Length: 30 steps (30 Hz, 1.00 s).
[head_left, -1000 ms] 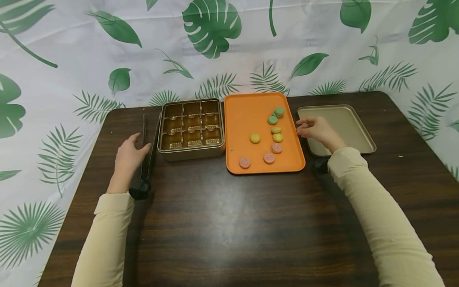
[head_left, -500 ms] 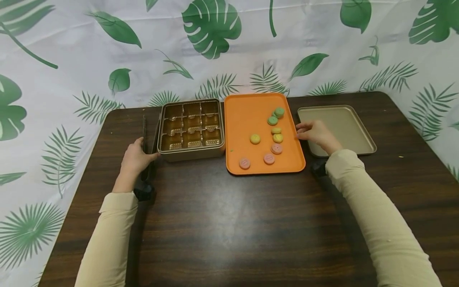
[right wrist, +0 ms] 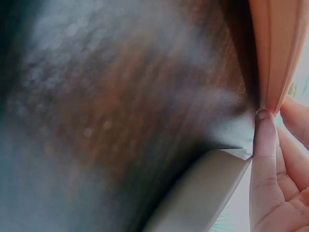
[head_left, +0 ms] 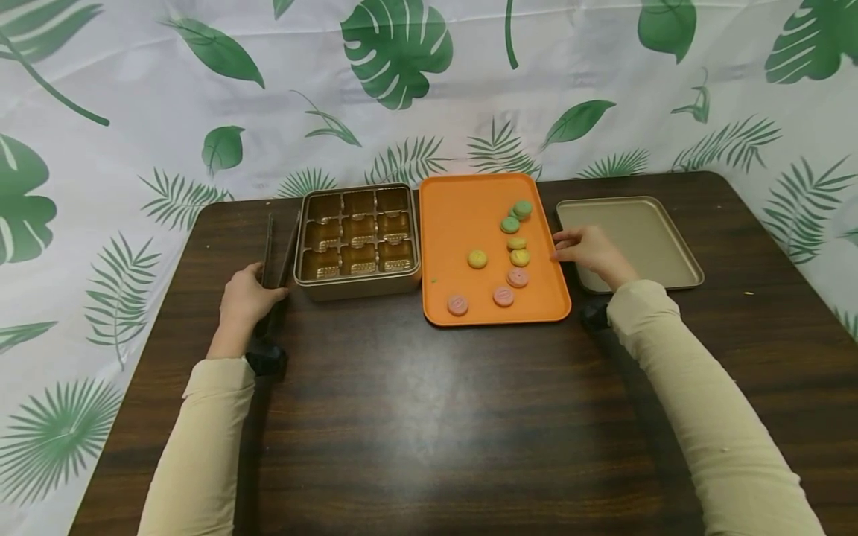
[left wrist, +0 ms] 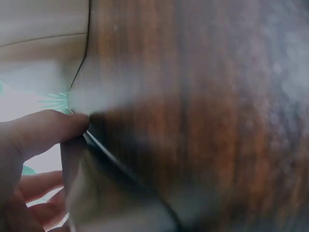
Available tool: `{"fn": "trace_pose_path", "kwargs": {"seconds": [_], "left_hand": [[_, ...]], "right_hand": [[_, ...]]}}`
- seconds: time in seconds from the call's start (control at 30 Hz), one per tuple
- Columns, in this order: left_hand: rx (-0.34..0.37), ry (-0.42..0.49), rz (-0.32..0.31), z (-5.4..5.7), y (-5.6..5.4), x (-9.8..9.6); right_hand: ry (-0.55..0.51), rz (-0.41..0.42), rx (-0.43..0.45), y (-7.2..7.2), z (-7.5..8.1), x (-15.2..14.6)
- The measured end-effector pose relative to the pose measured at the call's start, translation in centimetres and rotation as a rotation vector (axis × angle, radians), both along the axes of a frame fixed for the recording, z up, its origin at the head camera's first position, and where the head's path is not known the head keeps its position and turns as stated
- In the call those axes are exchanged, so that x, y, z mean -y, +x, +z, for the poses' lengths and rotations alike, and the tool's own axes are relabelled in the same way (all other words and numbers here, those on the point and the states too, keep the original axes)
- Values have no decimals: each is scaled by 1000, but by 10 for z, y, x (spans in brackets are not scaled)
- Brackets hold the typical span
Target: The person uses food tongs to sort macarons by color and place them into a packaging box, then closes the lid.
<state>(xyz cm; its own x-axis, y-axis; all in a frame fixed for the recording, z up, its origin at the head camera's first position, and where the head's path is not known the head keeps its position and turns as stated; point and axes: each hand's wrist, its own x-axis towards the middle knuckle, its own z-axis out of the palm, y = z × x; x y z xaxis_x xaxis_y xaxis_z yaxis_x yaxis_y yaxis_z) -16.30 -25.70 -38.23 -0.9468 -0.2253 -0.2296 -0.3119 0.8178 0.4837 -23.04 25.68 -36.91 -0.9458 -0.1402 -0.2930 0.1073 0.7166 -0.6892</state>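
My left hand (head_left: 246, 299) grips the black tongs (head_left: 291, 251) at the table's left, thumb on one arm and fingers on the other. The left wrist view has the thumb (left wrist: 58, 128) pressed to the tongs' edge (left wrist: 79, 181). At the orange tray (head_left: 445, 223), my right hand (head_left: 595, 253) pinches the right rim; in the right wrist view the thumb (right wrist: 265, 140) meets that rim from one side, a finger from the other. Pink macarons (head_left: 503, 296), yellow macarons (head_left: 477, 259) and green macarons (head_left: 510, 225) lie on the tray, mostly along its right half.
Between the tongs and the orange tray stands a gold tin (head_left: 362, 286) with a compartmented insert. A shallow gold tray (head_left: 643, 231) lies to the right, beside my right hand. A leaf-printed cloth (head_left: 482, 82) hangs behind the dark wooden table (head_left: 429, 417).
My left hand has moved right onto the tongs and taken hold of them. My right hand has come down slightly and now pinches the orange tray's rim.
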Motion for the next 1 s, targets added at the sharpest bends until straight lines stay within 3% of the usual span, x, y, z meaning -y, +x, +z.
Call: {"fn": "trace_pose_path", "kwargs": {"seconds": [0.13,0.3,0.53,0.7,0.83,1.0], "left_hand": [[-3,67,41,1,1,4],[-26,223,122,2,5,7],[-61,324,195,2,10,14],[-97,454,305,0,15,20],[-167,433,370,5,16,21],[-258,425,385,15,16,15]], "right_hand": [[16,5,-6,-1,-1,0],[32,13,-21,-3,-2,0],[43,14,-29,-3,-2,0],[42,17,-17,-2,-3,0],[43,19,-11,-2,-2,1],[49,17,-17,-2,0,2]]}}
